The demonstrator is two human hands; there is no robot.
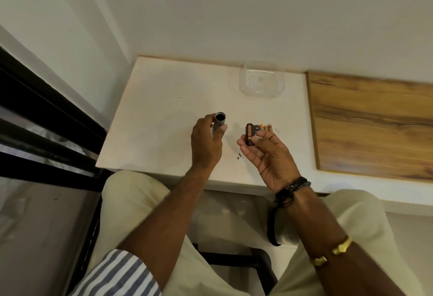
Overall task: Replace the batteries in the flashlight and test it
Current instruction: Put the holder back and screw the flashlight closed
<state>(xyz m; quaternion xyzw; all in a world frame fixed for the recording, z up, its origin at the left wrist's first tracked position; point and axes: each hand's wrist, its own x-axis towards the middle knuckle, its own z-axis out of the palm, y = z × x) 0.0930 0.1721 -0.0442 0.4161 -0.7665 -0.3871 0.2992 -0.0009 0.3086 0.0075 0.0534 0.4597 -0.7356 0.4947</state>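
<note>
Striped sleeve [121,274] rolled up on left forearm, nearest the lens. Left hand [206,141] back-up, fingers wrapped round the flashlight body [219,122], open dark end facing up, over the white table [159,108]. Right hand [262,153] palm-up, thumb and fingertips pinching the battery holder [249,134], cells loaded. Loose batteries [267,128] on table just behind it. Clear tub [261,79] near the wall.

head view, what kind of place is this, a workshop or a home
Likely a home corner, not a workshop: a small white tabletop against plain white walls, a wood-grain laminate surface beside it, and a clear plastic food container.
</note>
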